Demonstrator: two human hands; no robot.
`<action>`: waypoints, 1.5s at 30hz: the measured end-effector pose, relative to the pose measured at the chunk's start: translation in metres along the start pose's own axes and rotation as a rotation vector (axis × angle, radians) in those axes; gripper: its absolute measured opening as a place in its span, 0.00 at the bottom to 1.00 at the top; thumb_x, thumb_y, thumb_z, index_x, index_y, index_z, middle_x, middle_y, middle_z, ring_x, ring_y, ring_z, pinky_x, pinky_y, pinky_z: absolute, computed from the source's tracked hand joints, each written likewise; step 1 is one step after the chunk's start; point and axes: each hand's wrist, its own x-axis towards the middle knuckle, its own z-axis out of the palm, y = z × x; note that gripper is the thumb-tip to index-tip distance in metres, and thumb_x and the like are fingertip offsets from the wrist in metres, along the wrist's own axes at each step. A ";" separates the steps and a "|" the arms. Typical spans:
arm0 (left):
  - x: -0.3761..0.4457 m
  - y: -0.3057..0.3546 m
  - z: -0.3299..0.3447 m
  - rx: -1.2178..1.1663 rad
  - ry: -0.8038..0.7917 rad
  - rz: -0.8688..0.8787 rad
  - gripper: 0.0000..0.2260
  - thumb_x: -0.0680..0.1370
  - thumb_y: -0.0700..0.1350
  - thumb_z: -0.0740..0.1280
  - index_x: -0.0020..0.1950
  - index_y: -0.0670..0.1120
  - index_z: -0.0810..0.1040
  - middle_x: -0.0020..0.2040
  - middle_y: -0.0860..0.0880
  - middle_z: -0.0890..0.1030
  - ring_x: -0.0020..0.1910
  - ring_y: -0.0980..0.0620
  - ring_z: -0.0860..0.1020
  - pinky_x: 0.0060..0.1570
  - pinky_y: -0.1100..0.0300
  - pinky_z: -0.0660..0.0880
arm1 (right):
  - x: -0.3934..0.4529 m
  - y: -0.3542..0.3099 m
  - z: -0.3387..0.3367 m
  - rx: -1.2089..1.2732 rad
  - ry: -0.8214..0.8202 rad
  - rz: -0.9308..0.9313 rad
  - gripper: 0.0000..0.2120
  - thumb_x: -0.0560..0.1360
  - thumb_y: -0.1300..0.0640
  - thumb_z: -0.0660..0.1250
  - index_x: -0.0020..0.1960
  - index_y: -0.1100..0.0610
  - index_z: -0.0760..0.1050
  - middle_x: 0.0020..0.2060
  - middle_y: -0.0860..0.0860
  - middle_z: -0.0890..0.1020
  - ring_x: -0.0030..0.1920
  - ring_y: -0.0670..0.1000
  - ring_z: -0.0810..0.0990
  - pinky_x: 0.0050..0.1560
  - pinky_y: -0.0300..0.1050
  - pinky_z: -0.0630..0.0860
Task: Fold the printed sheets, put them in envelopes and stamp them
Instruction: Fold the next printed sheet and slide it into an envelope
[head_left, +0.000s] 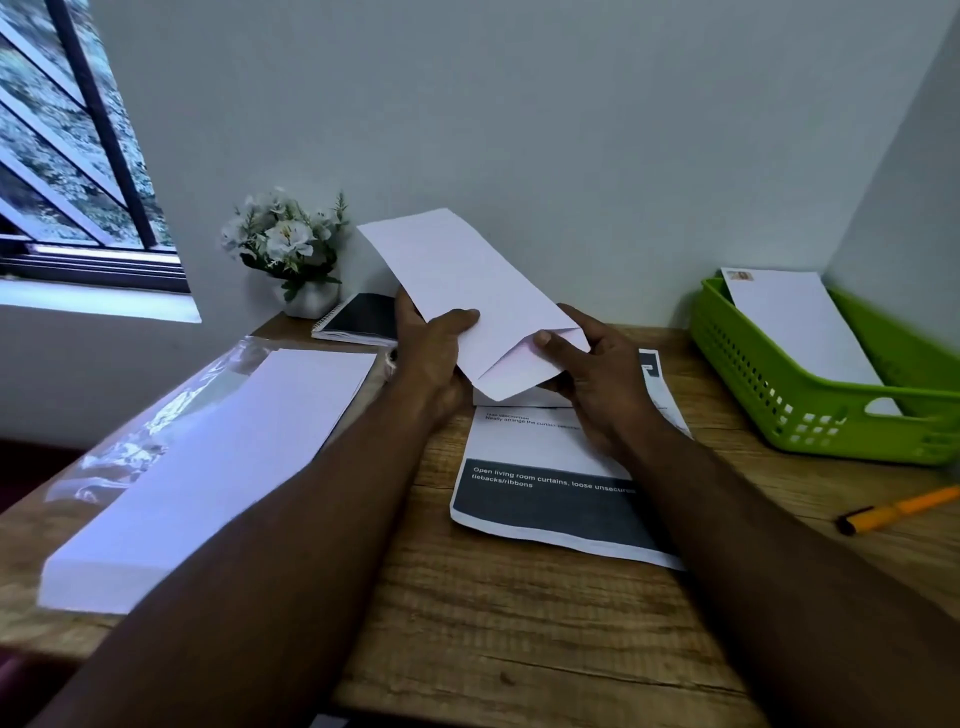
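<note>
Above the middle of the desk I hold a long white envelope (462, 275), tilted up and away to the left, with its flap open at the near end. My left hand (434, 345) grips its left edge, thumb on top. My right hand (587, 364) pinches the open flap end, thumb on the paper. A folded white sheet (519, 397) lies just under the envelope. Beneath both hands lies a stack of printed sheets (545, 499) with dark bands and white text.
A thick stack of white envelopes (208, 457) in clear wrap lies at left. A green basket (810, 415) at right holds a stamped envelope (800, 322). An orange pen (898, 512) lies near the right edge. A flower pot (306, 296) and notebook (361, 319) stand at the back.
</note>
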 end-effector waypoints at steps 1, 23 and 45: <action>0.000 -0.003 0.000 -0.002 -0.012 0.009 0.30 0.71 0.26 0.65 0.69 0.47 0.66 0.61 0.43 0.78 0.57 0.39 0.79 0.51 0.38 0.78 | -0.001 0.000 0.001 -0.006 0.024 -0.014 0.16 0.73 0.61 0.71 0.61 0.56 0.77 0.54 0.55 0.83 0.54 0.56 0.82 0.50 0.53 0.81; -0.015 0.009 0.007 -0.297 -0.358 -0.389 0.19 0.74 0.46 0.63 0.64 0.42 0.73 0.59 0.40 0.78 0.56 0.39 0.77 0.64 0.42 0.70 | 0.011 0.006 -0.012 -0.781 0.318 -0.326 0.25 0.69 0.55 0.74 0.63 0.48 0.72 0.54 0.47 0.74 0.53 0.45 0.75 0.49 0.33 0.73; 0.000 0.007 -0.005 -0.409 -0.294 -0.258 0.27 0.66 0.67 0.68 0.41 0.42 0.82 0.48 0.39 0.80 0.52 0.37 0.78 0.41 0.41 0.78 | -0.016 -0.013 0.026 -0.741 -0.032 -0.739 0.14 0.77 0.51 0.63 0.47 0.61 0.80 0.41 0.48 0.81 0.43 0.45 0.78 0.43 0.36 0.72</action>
